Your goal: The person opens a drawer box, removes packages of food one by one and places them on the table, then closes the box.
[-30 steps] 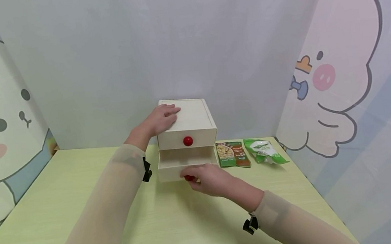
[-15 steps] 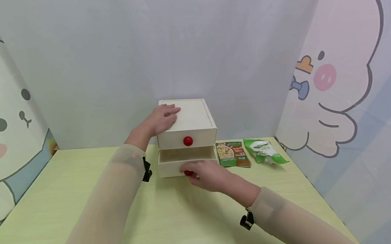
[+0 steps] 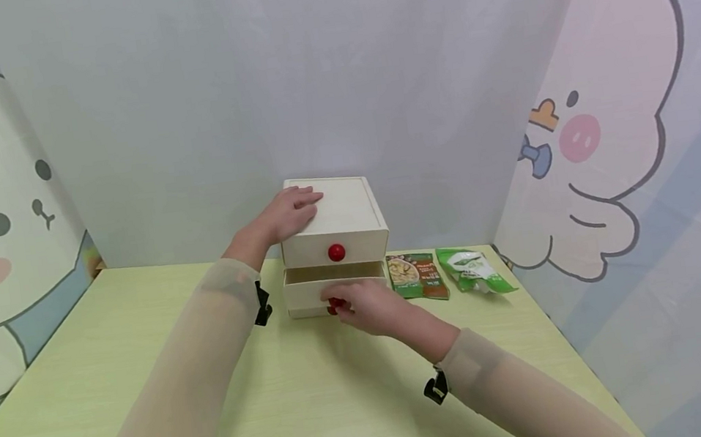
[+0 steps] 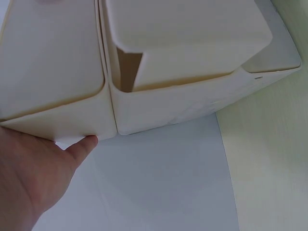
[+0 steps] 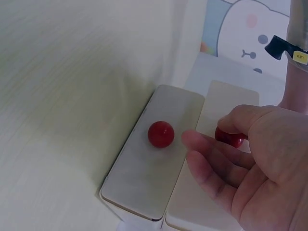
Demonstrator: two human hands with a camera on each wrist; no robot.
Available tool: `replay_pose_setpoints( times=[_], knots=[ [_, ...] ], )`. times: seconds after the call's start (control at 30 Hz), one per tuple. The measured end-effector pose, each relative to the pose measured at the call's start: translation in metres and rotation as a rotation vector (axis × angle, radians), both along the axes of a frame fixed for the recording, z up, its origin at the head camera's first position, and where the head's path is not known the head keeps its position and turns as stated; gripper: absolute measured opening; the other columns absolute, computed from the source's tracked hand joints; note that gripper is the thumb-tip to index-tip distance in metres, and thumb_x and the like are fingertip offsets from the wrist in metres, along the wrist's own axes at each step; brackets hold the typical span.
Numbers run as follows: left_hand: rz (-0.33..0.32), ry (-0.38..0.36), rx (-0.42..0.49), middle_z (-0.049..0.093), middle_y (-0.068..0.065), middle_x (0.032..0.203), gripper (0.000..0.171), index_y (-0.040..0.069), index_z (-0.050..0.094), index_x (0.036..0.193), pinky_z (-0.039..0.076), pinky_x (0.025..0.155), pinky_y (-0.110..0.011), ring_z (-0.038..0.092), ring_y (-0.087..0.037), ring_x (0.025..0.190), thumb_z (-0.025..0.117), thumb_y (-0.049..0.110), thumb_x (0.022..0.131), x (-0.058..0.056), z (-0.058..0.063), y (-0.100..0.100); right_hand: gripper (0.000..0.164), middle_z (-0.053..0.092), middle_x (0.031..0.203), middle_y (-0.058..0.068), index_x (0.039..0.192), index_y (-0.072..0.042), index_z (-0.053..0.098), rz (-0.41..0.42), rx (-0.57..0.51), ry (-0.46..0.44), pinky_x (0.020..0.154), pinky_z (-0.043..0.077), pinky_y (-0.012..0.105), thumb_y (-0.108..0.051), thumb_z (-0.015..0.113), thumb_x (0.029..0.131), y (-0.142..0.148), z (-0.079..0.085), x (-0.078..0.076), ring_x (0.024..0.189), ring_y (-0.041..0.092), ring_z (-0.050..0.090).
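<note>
A small white drawer cabinet (image 3: 348,200) with red knobs stands against the back wall. My left hand (image 3: 286,214) rests on its top, fingers spread; in the left wrist view one digit of the left hand (image 4: 38,168) touches the cabinet's side. The middle drawer (image 3: 304,295) is partly out, above the bottom drawer, whose red knob (image 5: 161,134) shows in the right wrist view. Thumb and fingers of my right hand (image 3: 369,307) pinch the middle drawer's red knob (image 5: 230,137), partly hidden by them. The top drawer's knob (image 3: 336,252) is untouched.
Right of the cabinet, a green-and-brown food packet (image 3: 418,276) lies flat on the light wooden table (image 3: 142,349). Farther right lies a puffed green-and-white bag (image 3: 473,270). Cartoon-printed curtains (image 3: 608,103) enclose the table at the back and sides.
The middle drawer has slid inward toward the cabinet, and my right hand has moved with it, still on the knob. The left hand has stayed in place.
</note>
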State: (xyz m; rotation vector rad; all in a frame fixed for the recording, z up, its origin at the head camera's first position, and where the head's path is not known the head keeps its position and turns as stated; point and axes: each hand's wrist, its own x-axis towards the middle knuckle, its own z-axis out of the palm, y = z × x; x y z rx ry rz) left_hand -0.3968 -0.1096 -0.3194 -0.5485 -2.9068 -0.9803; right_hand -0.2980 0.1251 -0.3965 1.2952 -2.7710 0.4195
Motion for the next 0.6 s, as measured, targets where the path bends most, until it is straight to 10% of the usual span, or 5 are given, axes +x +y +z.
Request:
replay_pose_setpoints(
  times=[0.6],
  knots=[
    [-0.001,0.005,0.005,0.028,-0.008,0.183,0.057,0.019,0.047,0.169,0.009,0.14,-0.059,0.009,-0.035,0.173,0.036,0.035,0.115,-0.0024,-0.0006,-0.0008,0.031,0.079,0.119,0.004,0.135,-0.012,0.076,-0.043,0.01,-0.019,0.082,0.06,0.027,-0.008,0.072,0.105,-0.0051,0.001,-0.0108,0.089,0.015,0.065]
  ],
)
